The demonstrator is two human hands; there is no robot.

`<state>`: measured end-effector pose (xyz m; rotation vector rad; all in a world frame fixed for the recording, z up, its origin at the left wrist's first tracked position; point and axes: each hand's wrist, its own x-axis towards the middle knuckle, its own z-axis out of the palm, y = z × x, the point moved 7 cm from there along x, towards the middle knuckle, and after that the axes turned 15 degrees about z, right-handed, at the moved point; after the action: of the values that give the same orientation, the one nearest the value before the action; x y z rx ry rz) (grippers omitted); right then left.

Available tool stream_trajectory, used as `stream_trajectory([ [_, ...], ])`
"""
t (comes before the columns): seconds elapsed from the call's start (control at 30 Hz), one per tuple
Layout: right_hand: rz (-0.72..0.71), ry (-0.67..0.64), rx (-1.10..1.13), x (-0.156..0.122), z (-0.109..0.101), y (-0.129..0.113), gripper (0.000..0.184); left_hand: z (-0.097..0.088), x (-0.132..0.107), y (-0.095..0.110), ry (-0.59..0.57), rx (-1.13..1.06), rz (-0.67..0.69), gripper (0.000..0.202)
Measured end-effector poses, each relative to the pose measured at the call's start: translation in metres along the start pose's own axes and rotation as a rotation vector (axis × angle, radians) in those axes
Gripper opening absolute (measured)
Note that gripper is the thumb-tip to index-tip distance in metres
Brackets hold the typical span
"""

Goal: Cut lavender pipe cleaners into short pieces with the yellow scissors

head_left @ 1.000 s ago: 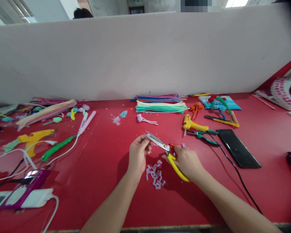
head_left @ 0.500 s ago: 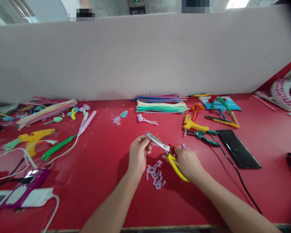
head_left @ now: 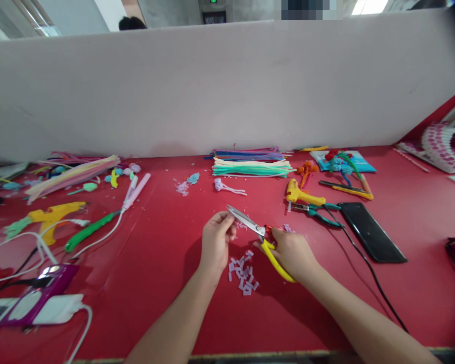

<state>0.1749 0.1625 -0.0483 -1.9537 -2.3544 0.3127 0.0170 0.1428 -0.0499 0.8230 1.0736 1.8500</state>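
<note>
My right hand is closed around the yellow and red handles of a pair of scissors, whose blades point up and left. The blade tips reach my left hand. Its thumb and forefinger are pinched together at the tips, and whatever they hold is too small or hidden to make out. Below and between my hands lies a loose heap of short lilac pieces. More lilac scraps lie just behind my right hand. Farther back, a lilac pompom-like piece with thin stems rests on the red table.
Bundled pipe cleaners lie against the white partition. On the right are a yellow glue gun, pliers and a black phone. Another glue gun, a green-handled tool and a corded power strip occupy the left.
My hands and the scissors hold almost the same pose. The view has shifted very slightly. Beyond the partition, dark hair now shows at the upper left.
</note>
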Motion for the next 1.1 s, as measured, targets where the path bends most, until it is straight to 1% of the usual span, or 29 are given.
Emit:
stream_trajectory([
  [0.23,-0.009,0.024,-0.027,0.002,0.001,0.003,0.040,0.001,0.000,0.000,-0.017,0.003,0.004,0.012],
  [0.37,0.051,0.106,-0.022,0.004,-0.008,0.010,0.038,0.006,-0.001,-0.003,-0.056,-0.016,-0.028,0.015],
  [0.47,0.070,0.145,0.030,0.005,-0.013,0.011,0.035,0.011,-0.004,-0.007,-0.115,-0.008,-0.068,0.017],
  [0.57,0.051,0.116,0.134,0.005,-0.013,0.009,0.027,0.016,-0.007,-0.010,-0.196,0.042,-0.111,0.019],
  [0.7,0.021,0.093,0.310,0.004,-0.014,0.006,0.017,0.029,-0.018,-0.017,-0.382,0.103,-0.217,0.021],
  [0.8,-0.009,0.023,0.466,0.003,-0.014,0.004,0.015,0.038,-0.025,-0.022,-0.490,0.127,-0.277,0.022],
  [0.93,-0.033,-0.072,0.609,0.001,-0.015,0.002,0.016,0.043,-0.029,-0.022,-0.590,0.170,-0.272,0.023],
  [1.03,-0.050,-0.102,0.648,-0.001,-0.016,0.000,0.015,0.044,-0.029,-0.022,-0.646,0.207,-0.269,0.021],
  [1.1,-0.056,-0.105,0.651,-0.002,-0.015,0.000,0.012,0.044,-0.030,-0.023,-0.655,0.237,-0.264,0.019],
])
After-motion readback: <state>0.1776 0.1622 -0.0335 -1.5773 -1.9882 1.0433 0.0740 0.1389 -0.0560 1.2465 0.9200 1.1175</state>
